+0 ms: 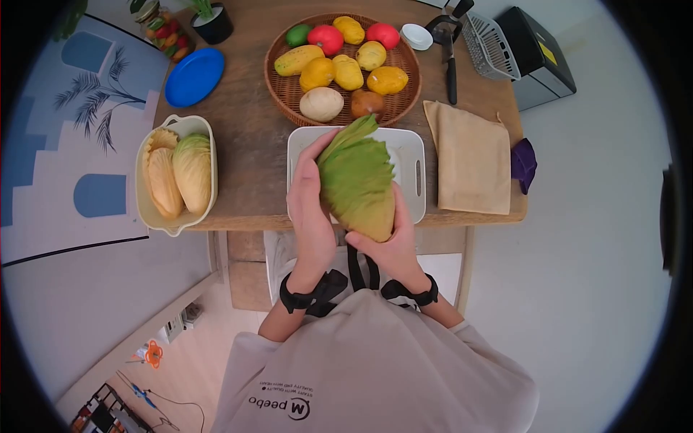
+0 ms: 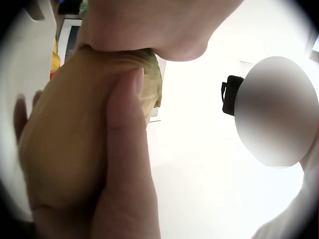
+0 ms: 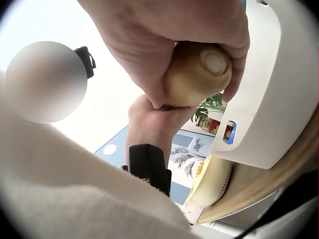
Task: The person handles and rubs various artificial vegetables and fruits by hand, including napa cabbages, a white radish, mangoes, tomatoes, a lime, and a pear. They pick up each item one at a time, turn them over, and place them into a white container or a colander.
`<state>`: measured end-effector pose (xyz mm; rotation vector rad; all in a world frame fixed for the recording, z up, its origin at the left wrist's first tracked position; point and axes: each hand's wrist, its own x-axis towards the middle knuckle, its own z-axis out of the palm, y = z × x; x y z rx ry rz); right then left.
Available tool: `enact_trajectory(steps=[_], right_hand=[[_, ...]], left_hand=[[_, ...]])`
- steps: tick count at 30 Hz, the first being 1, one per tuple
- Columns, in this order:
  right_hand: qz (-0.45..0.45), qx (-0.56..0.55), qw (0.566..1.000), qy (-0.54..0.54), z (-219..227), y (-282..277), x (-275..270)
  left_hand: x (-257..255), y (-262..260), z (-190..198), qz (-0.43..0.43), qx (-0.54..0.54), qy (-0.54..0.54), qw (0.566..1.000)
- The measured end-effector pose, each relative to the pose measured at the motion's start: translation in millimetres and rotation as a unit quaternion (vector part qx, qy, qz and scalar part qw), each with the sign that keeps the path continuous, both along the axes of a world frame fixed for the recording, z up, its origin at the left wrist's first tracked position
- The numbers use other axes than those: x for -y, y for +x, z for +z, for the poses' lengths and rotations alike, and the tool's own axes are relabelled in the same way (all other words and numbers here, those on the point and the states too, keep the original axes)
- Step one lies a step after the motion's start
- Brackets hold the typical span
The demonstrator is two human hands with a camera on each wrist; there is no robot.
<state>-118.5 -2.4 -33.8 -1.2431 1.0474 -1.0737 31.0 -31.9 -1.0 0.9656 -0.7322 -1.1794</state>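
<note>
A napa cabbage (image 1: 357, 177) with ruffled green leaves and a pale yellow lower part is held between both hands over a white tray (image 1: 410, 144). My left hand (image 1: 310, 198) holds its left side, fingers reaching up along the leaves. Lower down, my right hand (image 1: 393, 249) grips the right side near the base. In the right wrist view the round cut stem end of the cabbage (image 3: 197, 77) shows within the curled fingers of my right hand (image 3: 169, 30). A thumb (image 2: 127, 134) lies along the pale side in the left wrist view.
A cream basket (image 1: 173, 222) with more napa cabbages stands left. Behind the tray sits a round wicker basket (image 1: 283, 108) of fruit. A blue plate (image 1: 195, 77), folded tan cloth (image 1: 473, 162), knife (image 1: 452, 76), small white bowls (image 1: 416, 36) and grey basket (image 1: 491, 47) surround it.
</note>
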Motion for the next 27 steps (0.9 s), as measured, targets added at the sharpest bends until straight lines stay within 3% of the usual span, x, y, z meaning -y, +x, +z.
enact_trajectory(steps=[2, 5, 8, 11, 14, 20, 23, 27], right_hand=[[-0.054, 0.077, 0.994, 0.047, 7, 5, -1], [-0.062, 0.180, 0.978, 0.082, -3, 9, -8], [-0.053, 0.201, 0.975, 0.085, -10, 8, -15], [-0.098, 0.296, 0.944, 0.109, -2, 8, -5], [-0.105, 0.258, 0.953, 0.120, 13, 12, 2], [-0.076, 0.216, 0.971, 0.069, 3, 11, -14], [-0.094, 0.344, 0.933, 0.046, -1, 8, -2], [-0.097, 0.348, 0.929, 0.074, 9, 9, -2]], left_hand=[[3, -8, 0, -0.004, 0.025, -0.036, 0.999], [2, -16, 6, -0.019, 0.059, -0.077, 0.995], [1, -20, 4, -0.005, 0.093, -0.103, 0.990], [-2, -26, -2, -0.019, 0.101, -0.119, 0.988], [-2, -35, -17, -0.034, 0.093, -0.160, 0.982], [3, -27, -5, -0.047, 0.045, -0.143, 0.988], [-4, -37, -11, -0.039, 0.072, -0.164, 0.983], [-3, -31, -2, -0.051, 0.101, -0.153, 0.982]])
